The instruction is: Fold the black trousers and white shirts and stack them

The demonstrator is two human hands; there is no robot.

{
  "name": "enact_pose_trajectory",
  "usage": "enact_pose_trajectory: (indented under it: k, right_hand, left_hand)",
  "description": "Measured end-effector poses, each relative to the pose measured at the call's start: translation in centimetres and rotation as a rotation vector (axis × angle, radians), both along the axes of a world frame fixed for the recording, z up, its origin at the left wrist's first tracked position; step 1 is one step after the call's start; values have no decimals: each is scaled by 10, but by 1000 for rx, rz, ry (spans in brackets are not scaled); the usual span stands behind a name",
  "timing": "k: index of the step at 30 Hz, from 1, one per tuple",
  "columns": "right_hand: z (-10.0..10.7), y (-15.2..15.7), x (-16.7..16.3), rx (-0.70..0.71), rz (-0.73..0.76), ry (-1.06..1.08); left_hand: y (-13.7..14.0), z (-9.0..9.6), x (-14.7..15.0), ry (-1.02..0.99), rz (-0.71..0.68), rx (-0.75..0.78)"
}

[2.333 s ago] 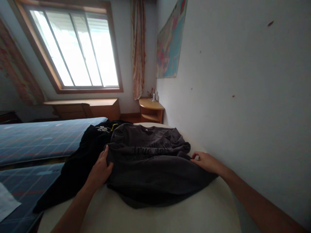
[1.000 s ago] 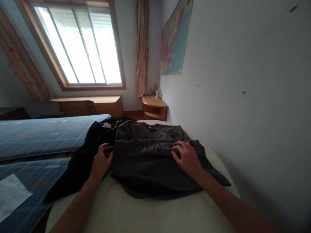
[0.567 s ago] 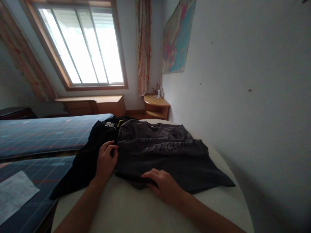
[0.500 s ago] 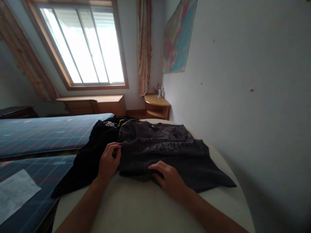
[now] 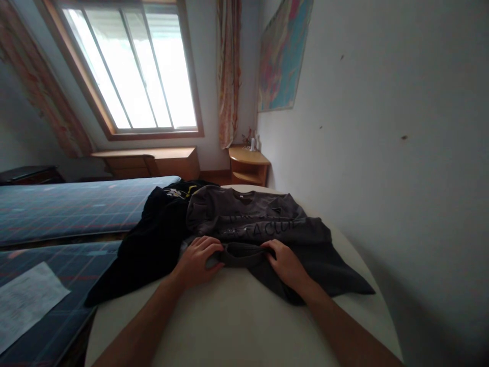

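A dark grey T-shirt [image 5: 255, 227] with black lettering lies on the pale round table [image 5: 233, 326], its collar at the far side. My left hand [image 5: 198, 260] is closed on the near edge of the shirt, left of its middle. Fingers curled, my right hand [image 5: 284, 262] grips the same edge farther right. Between the hands the fabric is gathered and lifted a little, and its right part spreads toward the table's edge. To the left is a black garment [image 5: 153, 244] with white and yellow print, partly hanging off the table.
Blue plaid mattresses [image 5: 76, 209] are on the left, with a paper sheet [image 5: 30, 300] on the nearer one. A white wall [image 5: 382, 193] rises at the right. A wooden desk [image 5: 168, 160] and corner shelf [image 5: 248, 157] stand at the back beneath the window.
My left hand has moved right and nearer onto the shirt's near edge. My right hand has shifted slightly right and farther away. The edge between them is now gathered up.
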State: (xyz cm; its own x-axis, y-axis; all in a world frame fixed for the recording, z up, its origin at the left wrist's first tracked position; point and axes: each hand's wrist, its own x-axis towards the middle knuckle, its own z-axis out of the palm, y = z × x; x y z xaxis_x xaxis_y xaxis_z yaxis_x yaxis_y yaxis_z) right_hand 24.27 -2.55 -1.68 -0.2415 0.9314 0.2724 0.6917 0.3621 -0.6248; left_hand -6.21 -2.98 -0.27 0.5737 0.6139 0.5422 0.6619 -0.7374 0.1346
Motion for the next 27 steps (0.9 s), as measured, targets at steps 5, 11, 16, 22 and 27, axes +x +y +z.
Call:
enact_pose_trajectory:
  k: [5, 11, 16, 22, 27]
  right_hand:
    - [8, -10, -6, 173, 30, -26]
    - [19, -43, -39, 318, 162, -36]
    - [9, -46, -49, 210, 237, -121]
    - [13, -42, -45, 210, 210, -80]
    - [18, -49, -47, 353, 162, 15]
  left_hand:
    - [4, -6, -5, 85, -10, -18]
    - [3, -8, 5, 64, -57, 43]
    - [2, -10, 8, -31, 64, -79]
    - [-4, -10, 16, -192, -12, -65]
    - [-18, 0, 35, -244, -97, 22]
